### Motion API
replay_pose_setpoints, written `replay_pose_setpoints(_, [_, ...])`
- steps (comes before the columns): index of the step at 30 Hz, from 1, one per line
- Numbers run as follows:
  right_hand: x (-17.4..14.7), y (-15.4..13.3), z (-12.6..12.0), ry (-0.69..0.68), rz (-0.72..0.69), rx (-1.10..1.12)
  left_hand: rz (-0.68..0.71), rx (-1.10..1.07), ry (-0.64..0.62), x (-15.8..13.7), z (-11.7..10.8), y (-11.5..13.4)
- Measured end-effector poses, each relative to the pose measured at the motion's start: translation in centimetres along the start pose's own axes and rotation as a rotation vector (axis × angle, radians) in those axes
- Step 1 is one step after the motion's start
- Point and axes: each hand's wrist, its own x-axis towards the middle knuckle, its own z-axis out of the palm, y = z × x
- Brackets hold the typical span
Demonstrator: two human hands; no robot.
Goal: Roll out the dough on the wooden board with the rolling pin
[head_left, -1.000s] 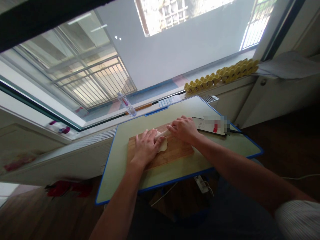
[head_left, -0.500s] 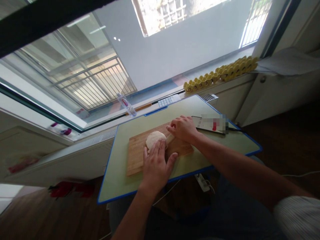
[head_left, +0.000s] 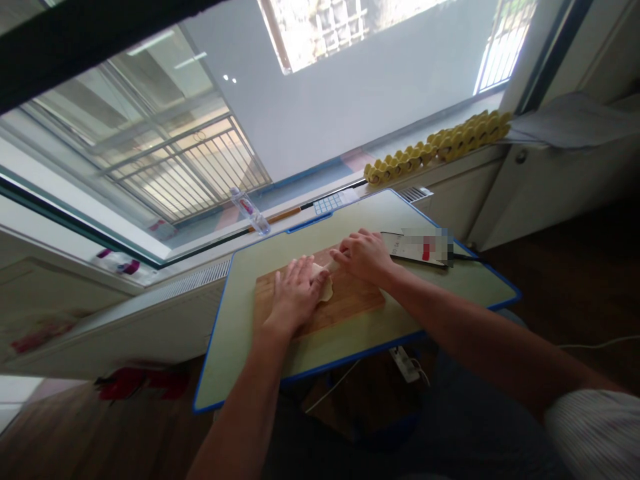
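A flat round of pale dough lies on the wooden cutting board, mostly covered by my left hand. That hand lies flat with its fingers stretched out over the dough, its thumb close to the rolling pin. My right hand is closed around one end of a light wooden rolling pin. The pin's other end reaches the dough near my left thumb, and I cannot tell how far it goes under the hand.
The board rests on a pale green, blue-edged table. A phone lies right of my right hand. On the windowsill are a plastic bottle and yellow egg trays. A power strip shows below the table.
My left hand has shifted up and left across the dough, now covering its left part and uncovering its lower right edge. My right hand keeps its grip on the rolling pin, nearly in place.
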Motion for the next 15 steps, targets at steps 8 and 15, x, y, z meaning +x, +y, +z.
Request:
replay_pose_setpoints(8, [0.2, 0.2, 0.6, 0.022, 0.003, 0.035, 0.178, 0.030, 0.156, -8.9, 2.4, 5.6])
replay_pose_setpoints(15, [0.1, 0.1, 0.3, 0.024, 0.004, 0.017, 0.048, 0.053, 0.106, -4.5, 1.0, 3.8])
